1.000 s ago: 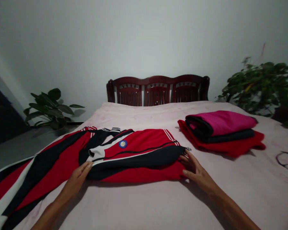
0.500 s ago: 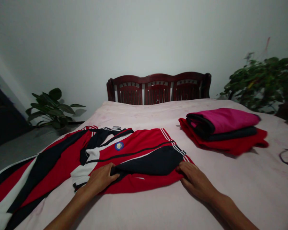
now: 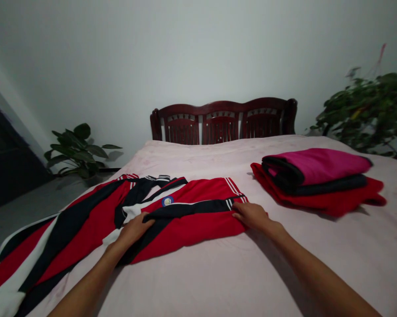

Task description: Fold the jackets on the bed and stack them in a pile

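Observation:
A red, navy and white sports jacket (image 3: 191, 220) lies across a bed with a pale pink sheet (image 3: 218, 273). Its near half is folded over, with a round blue badge showing on the chest. My left hand (image 3: 135, 229) grips the folded navy sleeve near the collar, fingers curled on the cloth. At the jacket's striped hem, my right hand (image 3: 251, 215) pinches the sleeve's cuff end. The jacket's other sleeve trails off the bed's left edge.
A stack of folded clothes (image 3: 317, 180), magenta over dark over red, sits at the right. A dark wooden headboard (image 3: 223, 121) stands at the far end. Potted plants stand at left (image 3: 77, 149) and right (image 3: 373, 110).
Both hands have carried the navy sleeve further up over the jacket's red body, so the fold now lies narrower. The camera has shifted slightly left.

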Demonstrator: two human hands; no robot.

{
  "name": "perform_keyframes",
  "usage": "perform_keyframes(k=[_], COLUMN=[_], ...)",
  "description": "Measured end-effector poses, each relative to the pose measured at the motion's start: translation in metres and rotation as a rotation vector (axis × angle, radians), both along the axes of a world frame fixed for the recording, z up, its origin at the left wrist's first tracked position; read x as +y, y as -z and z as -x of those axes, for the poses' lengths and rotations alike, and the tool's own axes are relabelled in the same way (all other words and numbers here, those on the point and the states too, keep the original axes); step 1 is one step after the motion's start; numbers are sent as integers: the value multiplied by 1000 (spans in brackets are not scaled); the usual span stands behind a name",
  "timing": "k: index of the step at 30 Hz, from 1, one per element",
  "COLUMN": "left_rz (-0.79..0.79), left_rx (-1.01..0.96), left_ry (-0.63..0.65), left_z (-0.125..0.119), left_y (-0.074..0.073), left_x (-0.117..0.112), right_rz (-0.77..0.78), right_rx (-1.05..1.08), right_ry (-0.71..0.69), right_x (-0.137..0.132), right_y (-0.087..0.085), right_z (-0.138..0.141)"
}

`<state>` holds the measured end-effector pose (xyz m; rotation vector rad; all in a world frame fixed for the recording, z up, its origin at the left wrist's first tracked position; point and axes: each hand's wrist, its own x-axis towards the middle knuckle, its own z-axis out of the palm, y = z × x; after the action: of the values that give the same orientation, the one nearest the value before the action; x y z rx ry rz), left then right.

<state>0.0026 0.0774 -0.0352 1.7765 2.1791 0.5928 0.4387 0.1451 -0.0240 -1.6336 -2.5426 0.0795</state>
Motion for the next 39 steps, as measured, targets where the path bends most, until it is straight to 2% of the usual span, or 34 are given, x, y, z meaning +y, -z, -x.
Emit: perform_keyframes(k=[3,5,8,10,13,18,24,29,31,33,37,39], left_rz=[69,118,182,202,215,140,-38,1,-29,-90,-197,-222], left_rx=[38,76,154,187,187,124,39,2,21,65,166,213], left_ry=[-31,-53,-56,-60,-70,-87,-87,-56,-85,-117,-85,-60], left_z=[-1,-2,0,3,8,14,14,16,18,18,16,15], left_y=[7,6,3,2,5,13,21,21,19,16,14,16], left_x=[-14,-27,-46,-58,-69,-70,-66,-69,-71,-74,-82,-86], right_rz=[-5,53,143,163,169,217,257,257,196,94,-316,-509], right_rx=[16,106,207,173,92,46,53,76,98,133,389,570], right_ry=[25,69,208,290,341,361,361,325,306,282,243,222], right_x=[1,2,8,13,22,31,36,39,41,41,38,32], right_y=[9,9,2,-4,-8,-11,-16,-18,-23,-36,-77,-91], right_z=[3,-1,-5,0,14,33,33,37,38,35,15,-2])
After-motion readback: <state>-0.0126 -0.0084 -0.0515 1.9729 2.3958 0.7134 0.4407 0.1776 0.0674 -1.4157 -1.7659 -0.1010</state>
